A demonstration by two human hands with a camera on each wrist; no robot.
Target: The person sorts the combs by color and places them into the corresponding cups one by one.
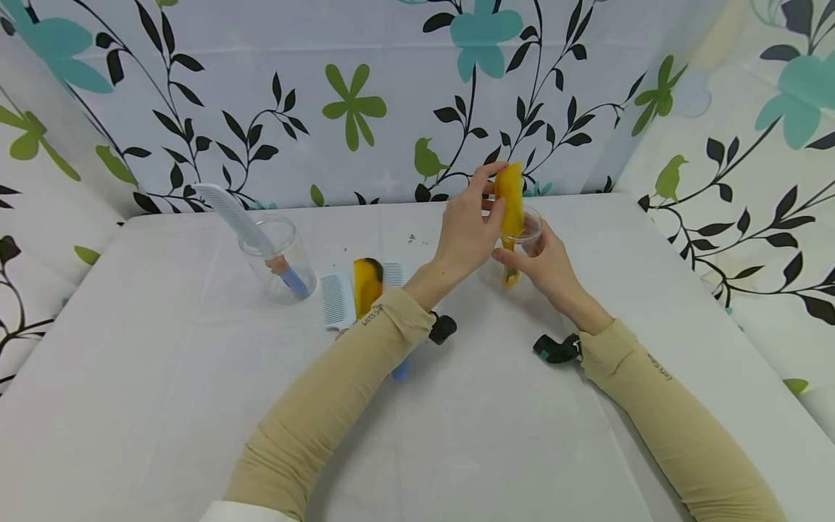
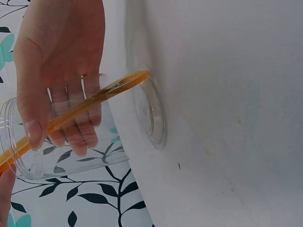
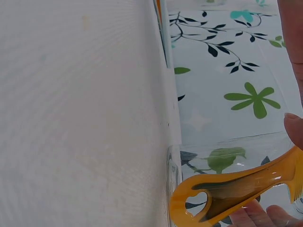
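A yellow comb with a dark streak along its handle [image 3: 236, 191] stands nearly upright, its handle inside a clear jar [image 2: 154, 113]. The toothed part of this comb [image 1: 509, 192] rises above the rim, and my left hand [image 1: 466, 228] pinches it there between thumb and fingers. My right hand [image 1: 551, 264] grips the jar from the right side, thumb near the front and fingers behind the see-through wall. Through the jar, the looped handle end shows close to the base.
At the left stands another clear jar [image 1: 277, 228] with a pale blue comb [image 1: 228, 210] leaning in it. A pale blue comb [image 1: 337, 301] and a yellow comb [image 1: 367, 286] lie beside the left forearm, which partly hides more combs. A patterned curtain [image 1: 365, 58] borders the table's back edge.
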